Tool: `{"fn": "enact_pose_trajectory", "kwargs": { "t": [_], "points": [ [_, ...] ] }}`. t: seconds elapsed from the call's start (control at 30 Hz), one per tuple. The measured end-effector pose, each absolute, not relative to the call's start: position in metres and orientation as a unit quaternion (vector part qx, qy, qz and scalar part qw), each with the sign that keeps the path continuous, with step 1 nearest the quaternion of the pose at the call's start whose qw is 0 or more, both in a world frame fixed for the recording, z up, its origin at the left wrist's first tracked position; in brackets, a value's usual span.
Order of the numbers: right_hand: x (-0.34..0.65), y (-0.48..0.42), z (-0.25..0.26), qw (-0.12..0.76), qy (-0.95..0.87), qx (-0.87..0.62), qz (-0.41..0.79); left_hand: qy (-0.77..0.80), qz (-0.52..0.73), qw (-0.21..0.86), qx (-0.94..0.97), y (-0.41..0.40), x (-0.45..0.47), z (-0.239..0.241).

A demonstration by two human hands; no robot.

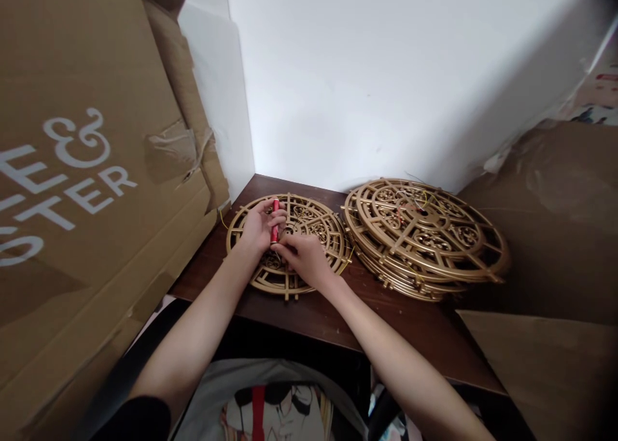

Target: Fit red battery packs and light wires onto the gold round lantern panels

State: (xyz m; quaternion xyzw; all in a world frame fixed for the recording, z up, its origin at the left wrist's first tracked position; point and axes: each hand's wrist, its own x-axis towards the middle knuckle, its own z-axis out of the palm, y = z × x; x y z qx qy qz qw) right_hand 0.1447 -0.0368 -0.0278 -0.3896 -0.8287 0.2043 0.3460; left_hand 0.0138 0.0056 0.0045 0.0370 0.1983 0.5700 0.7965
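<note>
A gold openwork disc (316,225) lies flat on the dark wooden table (338,312), close to the corner of the wall. Over its middle my left hand (258,225) is closed around a slim red stick-like tool (275,222), which stands nearly upright. My right hand (304,257) is closed too, its fingers pinched at the tool's lower end, just above the disc. What the right fingertips hold is hidden.
A stack of several similar gold discs (425,235) with thin wires on top sits to the right. A large printed cardboard box (82,190) leans on the left. More cardboard (555,235) crowds the right. A white wall (386,74) closes the back.
</note>
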Motion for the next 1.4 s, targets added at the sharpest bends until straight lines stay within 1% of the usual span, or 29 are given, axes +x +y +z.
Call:
{"fn": "enact_pose_trajectory", "kwargs": {
  "t": [0.13, 0.2, 0.33, 0.4, 0.53, 0.7, 0.87, 1.17, 1.23, 1.4],
  "points": [
    [0.145, -0.04, -0.022, 0.374, -0.81, -0.393, 0.221, 0.199, 0.579, 0.79, 0.025, 0.006, 0.011, 0.006],
    [0.146, -0.041, -0.019, 0.374, -0.801, -0.398, 0.246, 0.2, 0.575, 0.793, 0.022, 0.006, 0.01, 0.007],
    [0.148, -0.041, -0.018, 0.352, -0.739, -0.395, 0.417, 0.206, 0.584, 0.785, 0.023, 0.003, 0.011, 0.01],
    [0.147, -0.04, -0.02, 0.35, -0.7, -0.392, 0.484, 0.208, 0.587, 0.782, 0.027, 0.002, 0.012, 0.011],
    [0.144, -0.039, -0.022, 0.361, -0.672, -0.376, 0.526, 0.202, 0.584, 0.785, 0.035, 0.002, 0.012, 0.01],
    [0.144, -0.038, -0.022, 0.366, -0.687, -0.368, 0.508, 0.194, 0.585, 0.786, 0.042, 0.003, 0.011, 0.008],
    [0.146, -0.038, -0.02, 0.352, -0.698, -0.362, 0.508, 0.197, 0.582, 0.788, 0.032, 0.003, 0.011, 0.009],
    [0.147, -0.037, -0.023, 0.343, -0.727, -0.364, 0.472, 0.203, 0.576, 0.791, 0.015, 0.003, 0.011, 0.009],
    [0.147, -0.037, -0.021, 0.342, -0.744, -0.368, 0.441, 0.204, 0.573, 0.794, 0.017, 0.003, 0.011, 0.009],
    [0.148, -0.038, -0.016, 0.355, -0.807, -0.361, 0.304, 0.205, 0.575, 0.791, 0.036, 0.002, 0.011, 0.009]
  ]
}}
